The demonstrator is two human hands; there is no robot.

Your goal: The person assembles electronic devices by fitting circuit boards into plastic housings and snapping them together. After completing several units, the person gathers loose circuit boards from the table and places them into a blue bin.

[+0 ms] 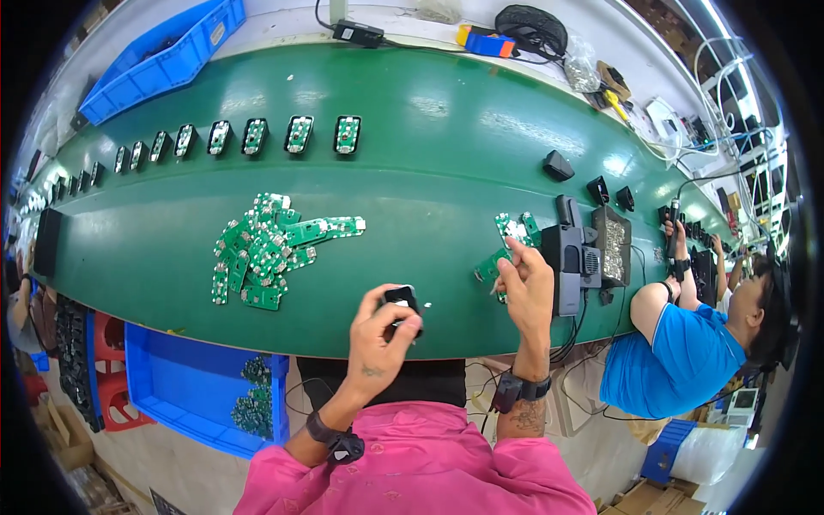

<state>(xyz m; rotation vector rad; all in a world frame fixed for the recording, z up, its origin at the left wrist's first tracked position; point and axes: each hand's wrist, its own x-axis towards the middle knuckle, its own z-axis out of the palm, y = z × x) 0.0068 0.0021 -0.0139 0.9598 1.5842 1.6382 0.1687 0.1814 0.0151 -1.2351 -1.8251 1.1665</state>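
Pink shirt [421, 463] lying nearest, the left hand [378, 339] is gripping a likely light, stiff black case [402, 296], best held by its sides, above the table [446, 232], right hand [528, 287] hovering at circuit boards [488, 268], grip unclear.

A long green table [429, 159] crosses the frame (its surface catching glare), a strip light [717, 21] glows at upper right, a red stool [109, 339] stands at lower left, and pale floor [193, 468] shows lower down.
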